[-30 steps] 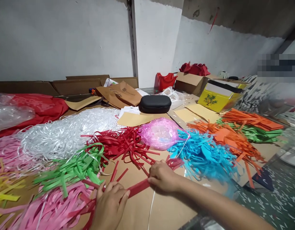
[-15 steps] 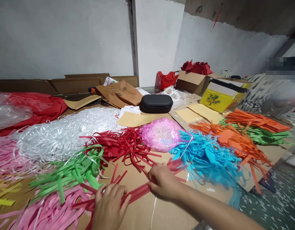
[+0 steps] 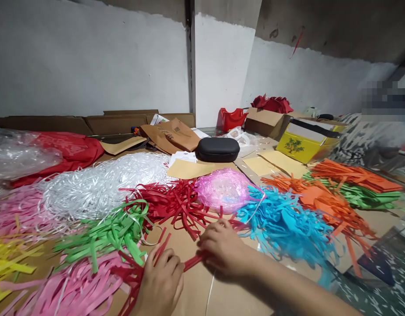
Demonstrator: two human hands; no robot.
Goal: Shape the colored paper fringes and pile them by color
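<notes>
My left hand (image 3: 161, 283) and my right hand (image 3: 222, 248) both grip a bundle of red paper strips (image 3: 192, 262) that stretches between them low over the brown cardboard surface (image 3: 195, 294). The left end of the bundle fans out under my left hand. Just beyond my hands lies a loose pile of red strips (image 3: 171, 202). A thin white ribbon (image 3: 209, 287) trails toward me under my right wrist.
Piles of shredded paper surround my hands: green (image 3: 110, 232), pink (image 3: 67, 289), yellow (image 3: 8, 259), white (image 3: 97, 184), blue (image 3: 284, 219), orange (image 3: 324, 197). A pink plastic bundle (image 3: 224, 188), a black case (image 3: 217, 149), a yellow box (image 3: 302, 142) and cardboard boxes sit farther back.
My hands have moved closer together along the red strip bundle, the right hand sliding left. The camera has tilted slightly down and right.
</notes>
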